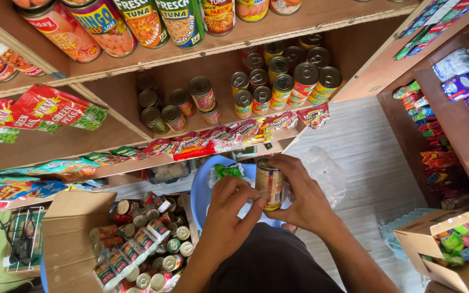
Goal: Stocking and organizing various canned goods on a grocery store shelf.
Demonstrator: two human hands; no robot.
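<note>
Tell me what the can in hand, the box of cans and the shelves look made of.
Can: looks like metal, shiny grey rim, glossy paper-like label. Box of cans: brown corrugated cardboard, matte, flaps folded open. Shelves: reddish-brown wood or plywood, smooth, grain faintly visible. Right hand holds the can; left hand touches it.

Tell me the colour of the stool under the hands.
Blue: the stool shows below both hands, best in the head view.
</note>
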